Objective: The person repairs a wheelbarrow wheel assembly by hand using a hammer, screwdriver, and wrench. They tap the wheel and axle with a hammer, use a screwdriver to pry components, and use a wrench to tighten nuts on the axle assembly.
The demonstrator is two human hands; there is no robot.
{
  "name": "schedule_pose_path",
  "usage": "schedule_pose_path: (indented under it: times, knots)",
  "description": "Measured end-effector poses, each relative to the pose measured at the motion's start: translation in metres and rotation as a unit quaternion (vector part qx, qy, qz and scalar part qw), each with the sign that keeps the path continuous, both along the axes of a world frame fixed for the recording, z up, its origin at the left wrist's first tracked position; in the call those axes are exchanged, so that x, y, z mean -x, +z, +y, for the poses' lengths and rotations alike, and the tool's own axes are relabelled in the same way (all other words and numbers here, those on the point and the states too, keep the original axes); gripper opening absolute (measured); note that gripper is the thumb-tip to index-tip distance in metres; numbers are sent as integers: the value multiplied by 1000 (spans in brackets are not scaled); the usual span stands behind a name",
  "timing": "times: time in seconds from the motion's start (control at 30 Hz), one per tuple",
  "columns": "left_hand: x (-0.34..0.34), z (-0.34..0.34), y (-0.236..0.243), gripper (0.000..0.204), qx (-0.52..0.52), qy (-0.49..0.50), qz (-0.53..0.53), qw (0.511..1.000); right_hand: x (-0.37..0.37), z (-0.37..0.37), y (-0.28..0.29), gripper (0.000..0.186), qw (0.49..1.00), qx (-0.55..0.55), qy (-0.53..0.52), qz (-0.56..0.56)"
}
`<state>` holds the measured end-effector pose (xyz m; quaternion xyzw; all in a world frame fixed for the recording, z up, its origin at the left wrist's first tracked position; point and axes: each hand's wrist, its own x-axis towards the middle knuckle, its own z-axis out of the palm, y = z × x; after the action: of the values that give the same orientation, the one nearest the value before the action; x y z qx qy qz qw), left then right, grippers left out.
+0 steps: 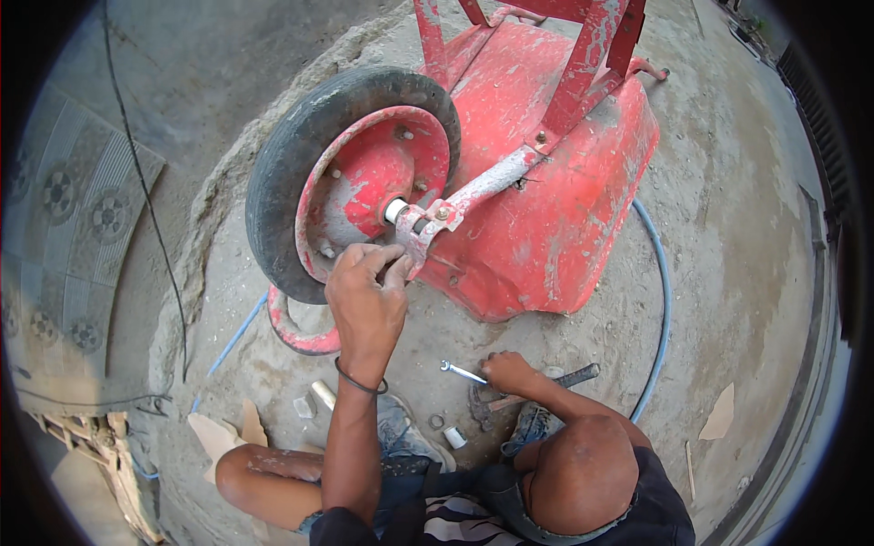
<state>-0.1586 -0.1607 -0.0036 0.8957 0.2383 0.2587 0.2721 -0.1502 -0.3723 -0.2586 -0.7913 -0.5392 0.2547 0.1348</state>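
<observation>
My left hand (pixel 369 296), fingers pinched, is at the lower end of the paint-chipped axle bracket (pixel 428 225) beside the wheelbarrow's wheel (pixel 278 182); what its fingertips hold is hidden. The red wheel hub (pixel 364 196) shows a pale sleeve at its centre. The wheelbarrow's dented red tray (pixel 555 246) lies upside down behind the wheel. My right hand (pixel 508 373) is closed on a silver wrench (pixel 462 370) low over the ground, near a hammer (pixel 482 409). A small ring (pixel 435 421) and a short white cylinder (pixel 455 437) lie between my feet.
A blue hose (pixel 658 273) curves round the right of the tray. A dark cable (pixel 141 173) runs down the left, near patterned tiles (pixel 64 273). Wooden pieces (pixel 100 446) stand at lower left. Cardboard scraps (pixel 715 409) lie on the dusty ground.
</observation>
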Motion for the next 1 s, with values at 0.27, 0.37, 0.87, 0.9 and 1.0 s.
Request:
schedule_pose_path:
  times: [0.27, 0.37, 0.87, 0.9, 1.0]
  knots:
    - [-30, -22, 13, 11, -7, -44, -10, 999, 7, -16, -10, 14, 996, -40, -75, -16]
    - [-19, -8, 0, 13, -67, -43, 7, 997, 7, -14, 11, 13, 988, -52, -141, 45]
    - [-3, -28, 25, 23, -81, -183, 63, 978, 288, -398, 59, 28, 437, 50, -898, 12]
    - [-6, -46, 29, 23, -92, -201, 72, 972, 308, -408, 63, 30, 463, 113, -879, -4]
    - [-13, -53, 32, 26, -45, -199, 95, 974, 325, -392, 60, 35, 582, 101, -802, 88]
